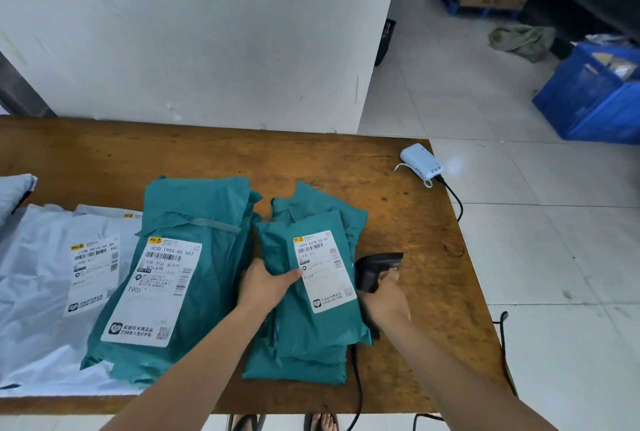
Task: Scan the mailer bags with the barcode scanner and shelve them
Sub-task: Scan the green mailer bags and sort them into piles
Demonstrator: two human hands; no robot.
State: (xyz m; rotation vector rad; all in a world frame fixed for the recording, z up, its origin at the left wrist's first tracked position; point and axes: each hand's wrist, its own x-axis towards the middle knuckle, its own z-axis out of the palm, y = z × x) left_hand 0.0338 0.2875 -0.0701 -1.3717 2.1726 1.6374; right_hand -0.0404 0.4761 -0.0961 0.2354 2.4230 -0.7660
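On the wooden desk [311, 157] the left hand [268, 283] grips the left edge of a small teal mailer bag [304, 330], thumb pressed on top and the other fingers tucked out of sight beneath it. This bag lies label [323, 268] up on a short stack of teal bags [294, 368]. The right hand [384, 299] has its fingers curled round the handle of the black barcode scanner [377, 269], held just beside the bag's right edge, while a large teal mailer bag [207, 223] and grey mailer bags [41, 257] lie to the left.
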